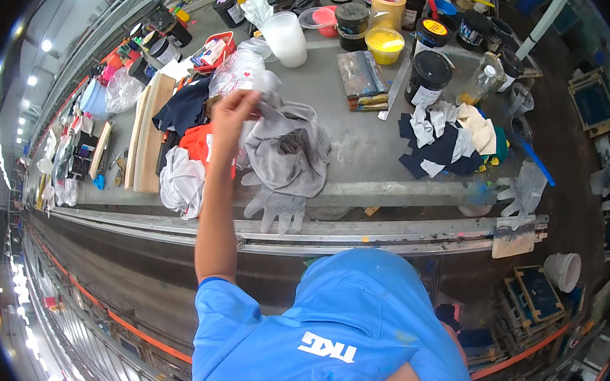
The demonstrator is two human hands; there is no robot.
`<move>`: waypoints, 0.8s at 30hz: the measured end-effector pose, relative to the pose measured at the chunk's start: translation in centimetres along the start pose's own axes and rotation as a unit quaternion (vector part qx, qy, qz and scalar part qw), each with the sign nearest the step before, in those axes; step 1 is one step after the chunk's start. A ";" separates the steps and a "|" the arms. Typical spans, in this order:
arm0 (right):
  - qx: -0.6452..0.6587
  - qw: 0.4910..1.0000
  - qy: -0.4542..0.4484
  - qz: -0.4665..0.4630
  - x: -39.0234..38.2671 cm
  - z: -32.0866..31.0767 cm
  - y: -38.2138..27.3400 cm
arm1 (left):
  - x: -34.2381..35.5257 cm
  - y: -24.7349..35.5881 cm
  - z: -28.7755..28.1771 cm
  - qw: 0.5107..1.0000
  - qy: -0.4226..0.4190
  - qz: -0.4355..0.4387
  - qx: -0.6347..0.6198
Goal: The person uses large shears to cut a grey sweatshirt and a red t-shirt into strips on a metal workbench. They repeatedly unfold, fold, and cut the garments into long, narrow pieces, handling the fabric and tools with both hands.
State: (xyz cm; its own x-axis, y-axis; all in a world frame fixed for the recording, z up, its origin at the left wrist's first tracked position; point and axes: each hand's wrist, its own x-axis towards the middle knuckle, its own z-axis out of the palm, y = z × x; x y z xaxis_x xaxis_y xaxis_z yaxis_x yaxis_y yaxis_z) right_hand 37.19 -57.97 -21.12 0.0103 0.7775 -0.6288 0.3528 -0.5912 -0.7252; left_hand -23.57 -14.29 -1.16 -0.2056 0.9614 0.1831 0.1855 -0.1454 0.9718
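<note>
My left hand (234, 115) reaches out over the table, its fingers closed in a pinch at the upper left edge of a grey cloth (290, 153). The cloth lies bunched and creased, its upper part lifted near my fingertips. Just beyond the hand is a crumpled clear plastic bag (239, 72) with a small red mark. A clear plastic glove (274, 209) hangs from under the cloth at the table's near edge. Left of my forearm are an orange-red cloth (197, 141), a white cloth (183, 182) and a dark navy cloth (184, 104). My right hand is out of view.
Behind stand a white plastic tub (286, 38), a yellow tub (384, 45) and several black ink jars (429, 78). Squeegee-like brushes (362, 81) lie mid-table. Fabric scraps (440, 141) are heaped at right. Wooden boards (152, 133) lie at left; metal rails (389, 225) run along the near edge.
</note>
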 end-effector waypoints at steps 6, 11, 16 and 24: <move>-0.076 0.978 -0.169 0.094 -2.0 -4.7 -10.4 | 0.6 11.4 -5.3 0.975 0.004 0.057 -0.214; -0.280 0.913 -0.295 0.025 -1.1 -10.9 -18.9 | 1.8 16.0 -6.4 0.966 -0.028 0.087 -0.243; 0.063 0.973 -0.183 -0.124 2.0 -5.8 -29.9 | 0.4 16.9 -3.1 0.956 -0.092 0.077 -0.269; 0.208 0.891 -0.138 -0.379 12.0 8.1 -46.5 | -1.4 17.5 -1.1 0.949 -0.156 0.027 -0.271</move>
State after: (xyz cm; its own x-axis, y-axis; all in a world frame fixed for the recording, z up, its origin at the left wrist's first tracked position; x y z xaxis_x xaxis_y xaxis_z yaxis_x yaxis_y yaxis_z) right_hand 13.37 -22.92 2.80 -0.3348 0.9387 0.0825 -0.2167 0.0085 -0.9762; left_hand -21.10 -18.45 15.76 0.1009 0.9590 0.2650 -0.3523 -0.2146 0.9110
